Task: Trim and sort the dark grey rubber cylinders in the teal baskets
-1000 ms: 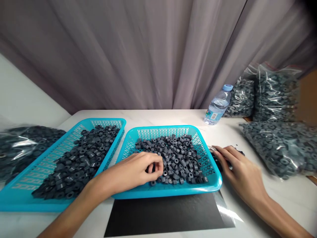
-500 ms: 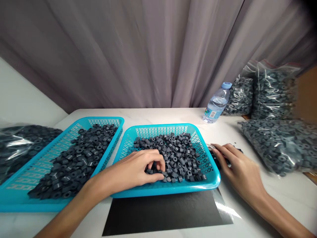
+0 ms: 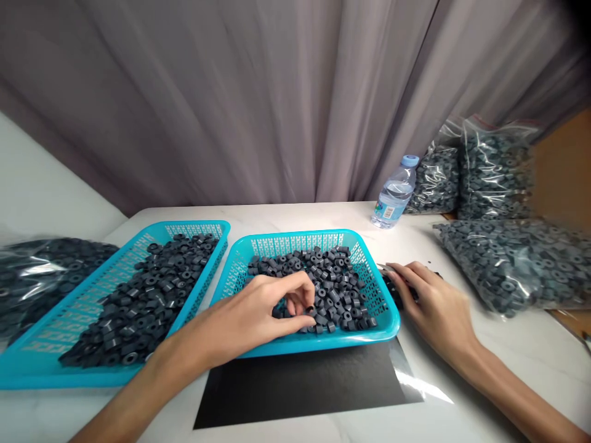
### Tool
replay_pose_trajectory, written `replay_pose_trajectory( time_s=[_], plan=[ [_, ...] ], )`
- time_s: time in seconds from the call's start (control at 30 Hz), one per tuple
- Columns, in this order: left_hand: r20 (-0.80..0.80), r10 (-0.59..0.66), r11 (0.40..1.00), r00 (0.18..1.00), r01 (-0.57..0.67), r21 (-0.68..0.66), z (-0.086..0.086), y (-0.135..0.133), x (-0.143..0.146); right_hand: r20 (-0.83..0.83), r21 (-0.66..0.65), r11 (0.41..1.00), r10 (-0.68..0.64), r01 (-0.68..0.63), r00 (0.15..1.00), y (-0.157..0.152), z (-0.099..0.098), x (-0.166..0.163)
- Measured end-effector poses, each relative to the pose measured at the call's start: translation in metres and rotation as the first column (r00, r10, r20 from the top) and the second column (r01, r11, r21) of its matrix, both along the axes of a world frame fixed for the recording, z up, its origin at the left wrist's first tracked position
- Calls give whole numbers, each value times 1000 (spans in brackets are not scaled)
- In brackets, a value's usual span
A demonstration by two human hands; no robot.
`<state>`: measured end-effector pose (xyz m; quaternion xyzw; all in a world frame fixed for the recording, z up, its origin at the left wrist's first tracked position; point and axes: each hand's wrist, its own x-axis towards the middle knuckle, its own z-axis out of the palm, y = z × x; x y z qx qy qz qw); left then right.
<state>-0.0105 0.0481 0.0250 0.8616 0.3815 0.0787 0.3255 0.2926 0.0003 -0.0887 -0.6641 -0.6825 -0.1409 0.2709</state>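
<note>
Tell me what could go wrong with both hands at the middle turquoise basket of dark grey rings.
The left hand pinches among the small dark grey rings near the front rim of the middle turquoise perforated plastic basket; one could roll over it onto the glossy black sheet.
The right hand rests on a small dark pile on the white table beside the basket; a nudge may scatter it.

Left hand (image 3: 258, 311) in a pinch; right hand (image 3: 431, 304) palm-down, flat.

Pleated mauve-grey curtain (image 3: 277, 92), white wall (image 3: 37, 178) at left, white marbled table (image 3: 530, 357)
</note>
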Motion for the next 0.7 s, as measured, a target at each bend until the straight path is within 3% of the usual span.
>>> replay_pose_trajectory(
  time_s=[0.13, 0.27, 0.5, 0.7],
  plan=[
    [-63, -58, 983, 996, 68, 171, 0, -6, 0, 2, -9, 1000, 8, -8, 1000, 1, -1, 0],
    [-74, -142, 921, 987, 159, 357, 0, -11, 1, 30, 10, 1000, 2, -3, 1000, 2, -1, 0],
    [-31, -115, 966, 993, 119, 228, 3, -10, 1, 41, 20, 1000, 6, -7, 999, 2, -2, 1],
    [-6, -136, 967, 991, 134, 215, 4, -8, 1, 29, 4, 1000, 6, -6, 1000, 3, -3, 4]
  ],
)
